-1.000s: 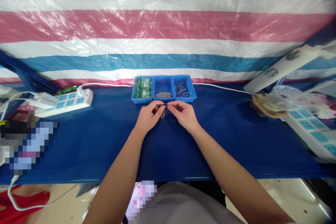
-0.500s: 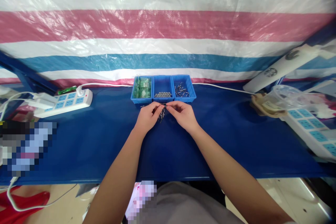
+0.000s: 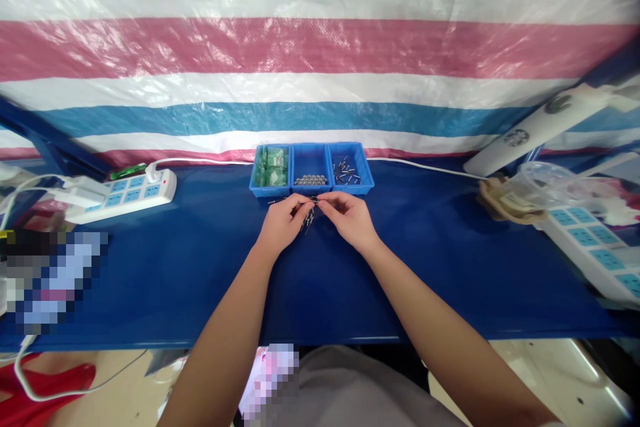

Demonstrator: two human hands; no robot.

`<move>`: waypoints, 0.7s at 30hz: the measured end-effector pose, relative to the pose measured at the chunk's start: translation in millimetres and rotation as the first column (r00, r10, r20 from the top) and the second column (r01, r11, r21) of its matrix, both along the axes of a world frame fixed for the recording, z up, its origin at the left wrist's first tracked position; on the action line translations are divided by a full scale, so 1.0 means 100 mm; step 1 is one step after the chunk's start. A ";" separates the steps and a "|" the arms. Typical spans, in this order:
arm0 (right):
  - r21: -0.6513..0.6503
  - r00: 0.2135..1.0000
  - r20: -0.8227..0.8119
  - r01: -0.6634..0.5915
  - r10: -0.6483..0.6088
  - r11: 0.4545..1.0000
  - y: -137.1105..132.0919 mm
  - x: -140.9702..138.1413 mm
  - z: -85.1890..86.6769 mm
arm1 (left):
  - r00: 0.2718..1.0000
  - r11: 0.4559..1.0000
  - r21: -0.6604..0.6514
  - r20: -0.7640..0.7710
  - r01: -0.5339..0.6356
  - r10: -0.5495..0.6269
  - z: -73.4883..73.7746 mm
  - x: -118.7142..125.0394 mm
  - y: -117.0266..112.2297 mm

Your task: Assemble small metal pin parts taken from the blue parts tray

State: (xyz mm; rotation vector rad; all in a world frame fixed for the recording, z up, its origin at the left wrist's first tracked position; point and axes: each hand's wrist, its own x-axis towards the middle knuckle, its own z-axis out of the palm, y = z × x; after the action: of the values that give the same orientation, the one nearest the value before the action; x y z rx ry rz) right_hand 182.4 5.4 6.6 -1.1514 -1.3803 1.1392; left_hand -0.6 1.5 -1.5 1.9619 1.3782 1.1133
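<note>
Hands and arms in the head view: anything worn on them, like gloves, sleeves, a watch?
Nothing shows on them. The left hand and right hand are bare, with no gloves, and no rings can be made out. Both forearms are uncovered right down to the bottom edge of the picture, with no sleeve, watch or band in view.

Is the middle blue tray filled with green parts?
No, the middle blue tray holds a row of small silver metal pieces; the green parts lie in the left tray.

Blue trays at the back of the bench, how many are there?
3, side by side against the striped sheet: the left tray holds green parts, the middle tray small metal balls, the right tray dark pins.
</note>
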 end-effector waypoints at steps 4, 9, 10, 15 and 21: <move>0.016 1.000 -0.008 -0.005 0.005 1.000 0.00 0.00 -0.01 | 0.999 1.000 -0.017 -0.033 -0.006 0.005 0.02 0.00 0.00; 0.006 1.000 0.009 0.002 -0.002 1.000 0.00 -0.01 -0.03 | 1.000 1.000 -0.022 -0.011 -0.010 0.010 0.00 0.00 0.00; -0.001 1.000 0.013 0.003 -0.003 1.000 0.00 -0.01 -0.03 | 1.000 1.000 -0.022 0.002 -0.012 0.012 0.00 0.00 0.00; -0.041 1.000 0.025 -0.010 0.011 0.999 0.01 -0.01 -0.03 | 0.999 1.000 0.022 0.038 -0.016 0.015 -0.03 0.01 0.00; 0.017 0.999 0.033 -0.021 0.020 1.000 0.00 -0.01 -0.02 | 1.000 1.000 0.026 0.009 -0.012 0.011 -0.01 0.01 0.01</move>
State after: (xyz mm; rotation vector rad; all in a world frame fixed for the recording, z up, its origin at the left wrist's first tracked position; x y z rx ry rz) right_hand 181.0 5.7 4.7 -1.1504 -1.4275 1.1250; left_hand 0.0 2.0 -2.1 1.9677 1.3788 1.1492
